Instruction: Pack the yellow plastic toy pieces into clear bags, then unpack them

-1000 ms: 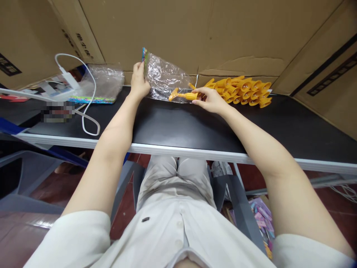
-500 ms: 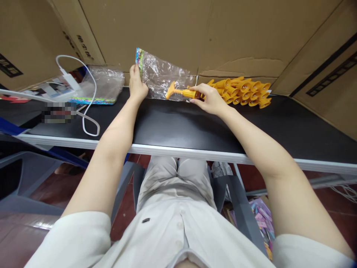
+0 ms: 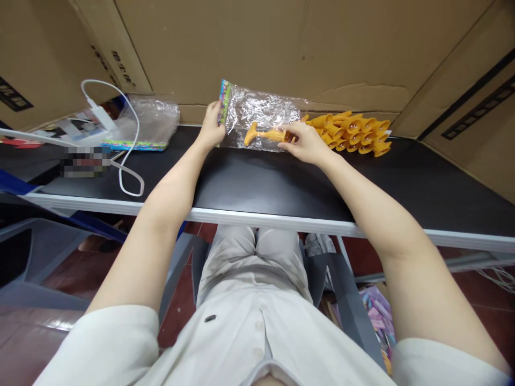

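Fingers [image 3: 214,109] of the left hand [image 3: 211,128] pinch the bag [image 3: 261,107] by its printed edge over the surface [image 3: 281,182]; a toy [image 3: 263,135] lies against it, gripped in the right hand [image 3: 308,143], pile [image 3: 354,130] beyond. Holding the bag taut and the toy level should help.

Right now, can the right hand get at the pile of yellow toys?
Probably yes: the pile of yellow toys lies just beside the right hand on the black table, nothing between. But that hand grips a single yellow toy at the clear bag.
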The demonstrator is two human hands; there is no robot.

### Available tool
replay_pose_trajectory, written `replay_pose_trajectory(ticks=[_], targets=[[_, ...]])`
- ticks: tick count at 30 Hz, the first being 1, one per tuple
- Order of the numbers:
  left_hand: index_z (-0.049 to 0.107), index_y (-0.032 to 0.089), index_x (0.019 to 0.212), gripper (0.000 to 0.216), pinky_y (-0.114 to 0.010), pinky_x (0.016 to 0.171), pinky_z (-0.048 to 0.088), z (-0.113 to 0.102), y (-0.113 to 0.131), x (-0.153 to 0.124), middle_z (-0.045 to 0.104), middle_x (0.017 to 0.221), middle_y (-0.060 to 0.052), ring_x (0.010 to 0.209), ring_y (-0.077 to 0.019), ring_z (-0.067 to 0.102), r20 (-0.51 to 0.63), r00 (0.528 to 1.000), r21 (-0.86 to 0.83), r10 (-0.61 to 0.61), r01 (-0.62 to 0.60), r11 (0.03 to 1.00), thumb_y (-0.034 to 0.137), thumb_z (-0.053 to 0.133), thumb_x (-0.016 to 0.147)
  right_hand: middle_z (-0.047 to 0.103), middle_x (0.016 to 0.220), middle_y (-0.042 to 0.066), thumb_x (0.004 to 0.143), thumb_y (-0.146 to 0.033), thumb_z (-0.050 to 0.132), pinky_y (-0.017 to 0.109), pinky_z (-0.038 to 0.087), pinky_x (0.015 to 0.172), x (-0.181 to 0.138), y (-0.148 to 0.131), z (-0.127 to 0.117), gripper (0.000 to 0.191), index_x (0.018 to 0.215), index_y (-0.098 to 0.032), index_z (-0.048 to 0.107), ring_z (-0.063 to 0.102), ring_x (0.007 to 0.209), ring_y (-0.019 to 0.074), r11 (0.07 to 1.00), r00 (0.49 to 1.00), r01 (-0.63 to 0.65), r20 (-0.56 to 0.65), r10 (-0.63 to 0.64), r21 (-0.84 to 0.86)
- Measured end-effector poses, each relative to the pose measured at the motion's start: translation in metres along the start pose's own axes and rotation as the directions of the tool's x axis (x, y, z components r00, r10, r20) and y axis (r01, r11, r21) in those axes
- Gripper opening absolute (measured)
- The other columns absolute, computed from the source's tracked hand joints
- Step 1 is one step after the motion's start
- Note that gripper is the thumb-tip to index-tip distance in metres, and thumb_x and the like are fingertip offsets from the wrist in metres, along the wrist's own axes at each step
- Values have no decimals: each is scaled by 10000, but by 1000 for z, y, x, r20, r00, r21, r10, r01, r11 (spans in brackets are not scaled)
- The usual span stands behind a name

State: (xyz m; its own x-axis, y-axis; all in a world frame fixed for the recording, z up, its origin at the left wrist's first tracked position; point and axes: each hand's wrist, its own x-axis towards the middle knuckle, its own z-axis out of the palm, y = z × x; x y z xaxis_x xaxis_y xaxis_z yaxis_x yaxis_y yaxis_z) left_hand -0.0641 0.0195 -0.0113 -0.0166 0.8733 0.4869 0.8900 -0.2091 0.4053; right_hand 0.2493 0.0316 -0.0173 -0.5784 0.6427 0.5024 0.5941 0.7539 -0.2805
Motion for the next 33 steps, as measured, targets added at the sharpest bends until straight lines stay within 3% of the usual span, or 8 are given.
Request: replay_pose_trajectory(ticks=[3,6,9,13,17,21,27,33], targets=[[404,226,1748,824,-510,1395,311,10,8,-1,454,1758,-186,1694,-333,364,51,997,-24,54,-52,998,313,668,972,762,1163,122,934,-535,822,588,592,1093,1,5,3,554,1396,-233,768,734,1128,362,998,999,-50,21,49,49],[414,259,1747,844,-536,1382,328,18,12,1,516,1722,-170,1679,-337,391,52,995,-97,80,-75,992,340,715,962,771,1271,138,895,-538,851,631,553,1160,1,9,8,577,1372,-223,779,718,1239,396,992,999,-39,11,38,117],[445,260,1726,854,-516,1321,430,24,16,2,534,1704,-177,1663,-358,420,64,993,-175,102,-90,981,436,771,956,753,1387,158,882,-526,854,661,504,1223,1,16,15,551,1329,-211,789,687,1321,413,985,1000,-17,10,15,174],[479,258,1700,832,-529,1194,560,29,20,1,521,1706,-216,1490,-379,631,121,985,-270,120,-83,959,465,788,956,779,1316,159,886,-523,858,665,543,1182,2,19,25,541,1301,-185,785,715,1221,390,971,997,-71,20,69,228],[516,260,1667,782,-573,1163,574,34,17,1,619,1613,-193,1379,-376,716,148,988,-442,44,26,897,407,801,954,779,1330,170,871,-427,853,635,556,1176,0,11,30,484,1264,-150,795,716,1213,388,947,994,-111,24,109,303],[614,251,1566,741,-598,1230,505,40,7,6,635,1591,-149,1424,-403,680,120,987,-643,-112,163,749,301,885,879,793,1271,179,827,-397,861,616,570,1154,-2,1,29,480,1221,-129,809,737,1146,381,909,988,-144,10,153,392],[663,271,1498,600,-601,1177,538,46,1,10,588,1624,-95,1414,-428,685,132,969,-590,-210,246,769,278,838,924,769,1023,109,735,-474,951,617,599,1097,0,-2,29,478,1094,-181,834,751,1088,386,858,973,-219,45,225,465],[645,257,1549,704,-478,1171,582,50,2,5,588,1660,-109,1392,-390,714,187,955,-494,-228,292,819,220,843,875,745,949,89,730,-440,957,581,613,1068,0,2,33,550,1173,-149,813,759,1019,343,855,961,-276,117,250,440]])
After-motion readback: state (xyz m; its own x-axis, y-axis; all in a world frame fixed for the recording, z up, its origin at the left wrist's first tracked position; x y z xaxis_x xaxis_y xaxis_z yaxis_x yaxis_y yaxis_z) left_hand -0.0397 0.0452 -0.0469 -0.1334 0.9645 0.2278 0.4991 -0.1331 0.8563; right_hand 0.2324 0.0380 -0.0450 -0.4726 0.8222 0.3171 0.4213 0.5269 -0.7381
